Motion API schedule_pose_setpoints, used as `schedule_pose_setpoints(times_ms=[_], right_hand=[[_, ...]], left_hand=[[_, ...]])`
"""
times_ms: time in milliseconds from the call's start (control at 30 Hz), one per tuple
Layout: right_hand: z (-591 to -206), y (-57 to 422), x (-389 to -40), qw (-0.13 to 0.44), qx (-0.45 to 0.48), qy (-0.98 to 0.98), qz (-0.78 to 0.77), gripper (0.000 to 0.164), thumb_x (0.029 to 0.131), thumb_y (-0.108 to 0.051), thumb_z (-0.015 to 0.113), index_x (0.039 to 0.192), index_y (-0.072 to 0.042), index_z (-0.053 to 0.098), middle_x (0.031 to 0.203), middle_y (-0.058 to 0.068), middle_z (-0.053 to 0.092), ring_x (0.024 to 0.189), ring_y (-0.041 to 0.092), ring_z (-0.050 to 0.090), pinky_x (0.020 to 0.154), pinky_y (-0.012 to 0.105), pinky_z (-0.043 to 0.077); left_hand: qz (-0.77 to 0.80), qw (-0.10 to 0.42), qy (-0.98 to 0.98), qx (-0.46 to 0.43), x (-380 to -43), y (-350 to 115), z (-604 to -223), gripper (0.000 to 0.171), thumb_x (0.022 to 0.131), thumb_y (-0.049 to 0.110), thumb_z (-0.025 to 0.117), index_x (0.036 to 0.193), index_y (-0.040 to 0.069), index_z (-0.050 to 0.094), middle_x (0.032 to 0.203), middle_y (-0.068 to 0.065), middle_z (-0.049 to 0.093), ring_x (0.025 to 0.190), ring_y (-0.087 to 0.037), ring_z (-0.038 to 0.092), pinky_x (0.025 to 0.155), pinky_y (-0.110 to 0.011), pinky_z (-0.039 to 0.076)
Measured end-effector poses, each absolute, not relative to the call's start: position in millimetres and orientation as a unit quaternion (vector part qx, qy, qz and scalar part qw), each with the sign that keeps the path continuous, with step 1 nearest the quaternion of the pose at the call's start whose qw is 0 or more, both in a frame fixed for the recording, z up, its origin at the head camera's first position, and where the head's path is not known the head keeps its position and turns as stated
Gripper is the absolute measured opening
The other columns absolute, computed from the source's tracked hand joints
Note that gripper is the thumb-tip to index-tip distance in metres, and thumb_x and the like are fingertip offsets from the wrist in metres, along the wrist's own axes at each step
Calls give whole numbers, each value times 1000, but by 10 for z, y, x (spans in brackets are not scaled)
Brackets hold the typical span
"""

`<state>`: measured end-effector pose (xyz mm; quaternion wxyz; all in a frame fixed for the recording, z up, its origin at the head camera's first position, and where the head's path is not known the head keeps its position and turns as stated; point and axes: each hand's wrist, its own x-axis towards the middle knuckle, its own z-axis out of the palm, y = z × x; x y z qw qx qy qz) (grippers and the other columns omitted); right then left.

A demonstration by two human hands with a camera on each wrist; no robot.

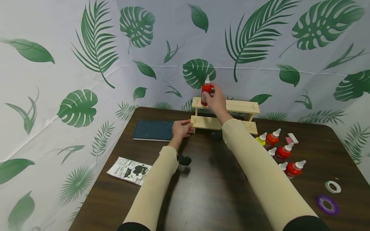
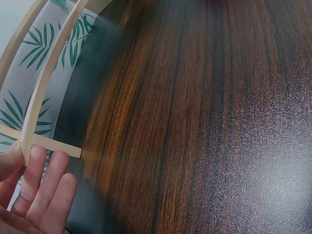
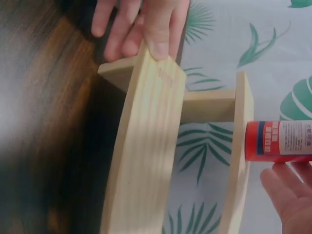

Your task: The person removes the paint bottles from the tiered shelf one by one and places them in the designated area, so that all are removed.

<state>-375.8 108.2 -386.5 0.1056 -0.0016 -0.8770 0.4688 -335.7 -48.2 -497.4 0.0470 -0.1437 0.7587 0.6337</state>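
A two-tier wooden rack (image 1: pixel 242 106) stands at the back of the table. On the left end of its upper tier is a red squeeze bottle (image 1: pixel 206 88) with a white pointed cap, upright. My right hand (image 1: pixel 217 101) grips that bottle from the right, thumb across its front; in the right wrist view the bottle's base (image 3: pixel 253 141) is right at the upper board. My left hand (image 1: pixel 181 129) pinches the left end of the lower board (image 3: pixel 151 112), thumb on top and fingers below, as the left wrist view also shows.
Several more squeeze bottles (image 1: pixel 281 153), red and yellow among them, stand right of the rack near a small white block (image 1: pixel 293 138). White tape (image 1: pixel 333 187) and purple tape (image 1: pixel 327 205) lie front right. A dark notebook (image 1: pixel 153 130) and a cat-print packet (image 1: pixel 130 170) lie left.
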Motion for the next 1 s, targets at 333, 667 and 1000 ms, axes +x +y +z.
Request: schedule_pose_setpoints(times_ms=[333, 667, 1000], right_hand=[[-3881, 1041, -3356, 167, -5, -853, 495, 50, 93, -30, 63, 137, -14, 47, 127, 12, 58, 108, 27, 62, 90, 41, 52], [-3788, 1103, -2249, 142, 28, -819, 555, 50, 89, -36, 68, 134, -21, 53, 125, 6, 61, 103, 23, 65, 84, 41, 55], [-4341, 1758, -1067, 108, -44, -877, 467, 54, 86, -38, 70, 132, -15, 54, 122, 9, 63, 100, 26, 65, 79, 35, 57]], left_hand=[[636, 56, 756, -148, -3397, -424, -5009, 23, 86, 21, 73, 108, 15, 75, 79, -10, 74, 69, -21, 72, 54, -33, 58], [634, 70, 752, -165, -3428, -457, -5002, 26, 86, 21, 73, 111, 14, 73, 79, -10, 73, 68, -22, 72, 55, -33, 58], [633, 52, 756, -158, -3385, -449, -4994, 26, 87, 20, 72, 112, 14, 73, 79, -10, 73, 68, -20, 72, 55, -31, 58]])
